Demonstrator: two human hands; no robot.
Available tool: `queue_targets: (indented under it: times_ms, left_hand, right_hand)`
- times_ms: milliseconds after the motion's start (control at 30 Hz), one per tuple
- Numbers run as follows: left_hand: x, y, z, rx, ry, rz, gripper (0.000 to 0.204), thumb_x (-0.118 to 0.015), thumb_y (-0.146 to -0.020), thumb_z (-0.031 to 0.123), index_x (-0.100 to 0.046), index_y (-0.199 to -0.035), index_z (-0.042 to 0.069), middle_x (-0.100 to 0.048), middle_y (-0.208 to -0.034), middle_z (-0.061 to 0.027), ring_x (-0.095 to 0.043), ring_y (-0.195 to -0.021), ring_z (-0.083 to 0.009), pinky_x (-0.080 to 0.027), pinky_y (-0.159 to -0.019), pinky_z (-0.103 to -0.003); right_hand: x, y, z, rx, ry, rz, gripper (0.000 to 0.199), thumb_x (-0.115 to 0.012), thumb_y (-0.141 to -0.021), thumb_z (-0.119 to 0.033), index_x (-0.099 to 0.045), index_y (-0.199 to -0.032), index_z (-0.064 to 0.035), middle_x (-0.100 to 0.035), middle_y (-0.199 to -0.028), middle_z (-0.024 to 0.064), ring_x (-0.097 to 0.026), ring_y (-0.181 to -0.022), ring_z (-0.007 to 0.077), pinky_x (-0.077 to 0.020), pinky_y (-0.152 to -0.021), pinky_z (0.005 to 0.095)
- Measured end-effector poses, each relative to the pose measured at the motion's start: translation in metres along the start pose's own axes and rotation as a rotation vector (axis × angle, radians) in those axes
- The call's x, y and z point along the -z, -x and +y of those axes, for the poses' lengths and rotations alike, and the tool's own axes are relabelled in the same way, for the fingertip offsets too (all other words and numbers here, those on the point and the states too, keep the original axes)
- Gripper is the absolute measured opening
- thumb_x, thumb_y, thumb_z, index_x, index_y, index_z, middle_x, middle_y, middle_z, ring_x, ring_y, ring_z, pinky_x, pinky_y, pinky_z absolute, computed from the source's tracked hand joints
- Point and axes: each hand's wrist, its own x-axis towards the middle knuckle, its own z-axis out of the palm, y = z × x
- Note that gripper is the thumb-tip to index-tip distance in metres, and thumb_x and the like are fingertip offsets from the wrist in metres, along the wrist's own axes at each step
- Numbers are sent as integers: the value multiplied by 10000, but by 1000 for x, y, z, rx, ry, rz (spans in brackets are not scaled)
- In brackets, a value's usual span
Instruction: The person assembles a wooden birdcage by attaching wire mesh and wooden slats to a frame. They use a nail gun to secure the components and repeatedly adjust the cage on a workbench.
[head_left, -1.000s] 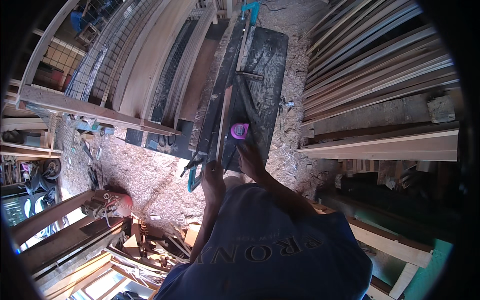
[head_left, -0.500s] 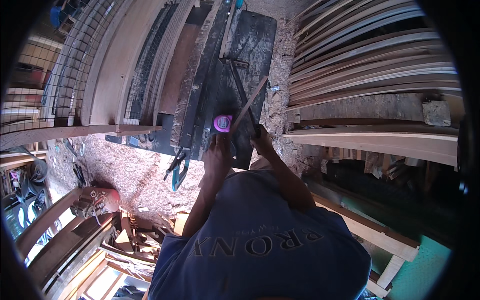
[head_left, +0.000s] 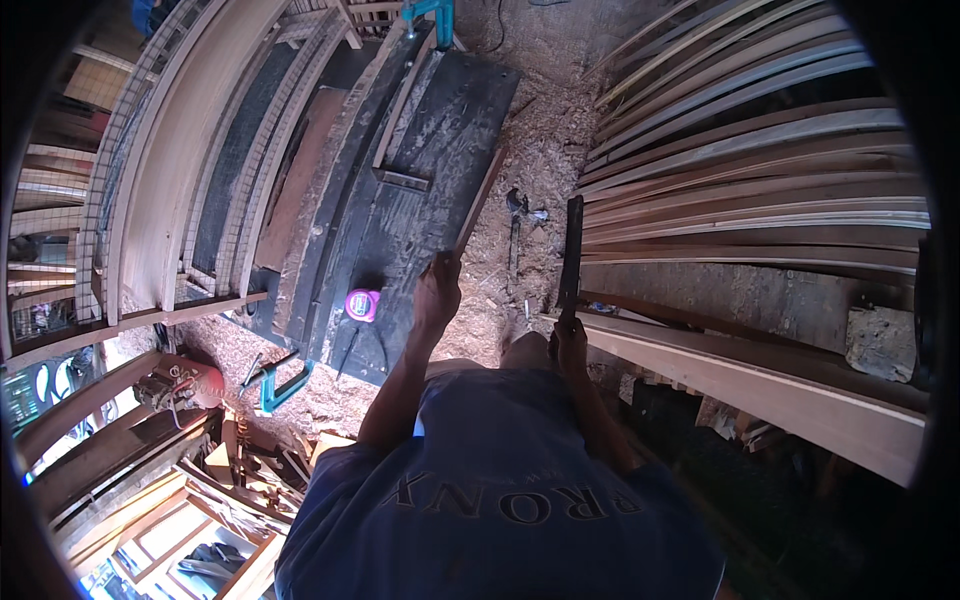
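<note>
My left hand [head_left: 437, 295] is closed around the lower end of a thin wooden strip [head_left: 482, 198], which points away from me along the right edge of the dark workbench [head_left: 450, 110]. In my right hand [head_left: 570, 350] is a long, narrow dark tool [head_left: 572, 250], held upright off the bench beside the stacked timber; its exact kind is unclear. A purple tape measure [head_left: 362, 305] lies on the near part of the bench, left of my left hand. Farther back on the bench top rests a small wooden stop piece [head_left: 402, 180].
Long boards [head_left: 750, 180] are stacked on the right. A teal clamp [head_left: 285, 385] hangs at the bench's near-left corner, another teal clamp [head_left: 435, 18] at its far end. Wood shavings [head_left: 540, 140] cover the floor, where a bar-like metal tool [head_left: 514, 235] lies. Mesh-fronted frames [head_left: 205, 150] stand left.
My hands have moved apart: the right one carried the dark tool rightward off the bench, the left one kept the strip. The view has shifted, with the bench now farther left.
</note>
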Motion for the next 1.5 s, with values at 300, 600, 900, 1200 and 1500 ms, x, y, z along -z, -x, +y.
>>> queue_targets:
  times_ms: [300,600,900,1200,1500]
  left_hand:
    - [-91,-138,35,-29,-76,197,140,-583,-938,204,-607,-1016,90,-677,-875,-232,-639,-780,-476,-481,-637,-573]
    - [-125,-304,38,-52,-39,155,248,-617,-914,298,-688,-1055,106,-639,-1045,-197,-621,-966,-424,-508,-791,-509]
    - [-125,-442,37,-238,-180,86,238,-631,-869,235,-683,-1081,140,-627,-1079,-89,-580,-1062,-302,-409,-970,-469]
    - [-119,-453,39,-348,-233,82,305,-699,-834,259,-674,-1130,190,-605,-1011,-52,-566,-1051,-247,-412,-876,-427]
    - [-125,-459,62,-302,-187,148,121,-640,-858,243,-651,-939,154,-591,-922,-34,-556,-955,-220,-389,-893,-415]
  right_hand:
    - [103,-30,-42,-176,-2,0,184,-575,-983,-245,-512,-998,-73,-500,-637,14,-504,-477,125,-421,-410,310]
    - [56,-126,-149,34,266,-109,188,-554,-971,-142,-509,-1128,-48,-543,-684,52,-537,-498,127,-447,-413,298]
    - [-17,-252,-338,269,553,-231,282,-546,-988,-166,-514,-1223,-13,-598,-705,53,-591,-589,121,-459,-509,295]
    - [-60,-323,-397,355,824,-358,296,-582,-974,-221,-535,-1199,-34,-548,-644,38,-513,-517,100,-428,-480,310]
    - [-57,-359,-431,118,1028,-517,485,-530,-982,-335,-475,-1374,-55,-656,-1156,240,-646,-1082,389,-500,-894,443]
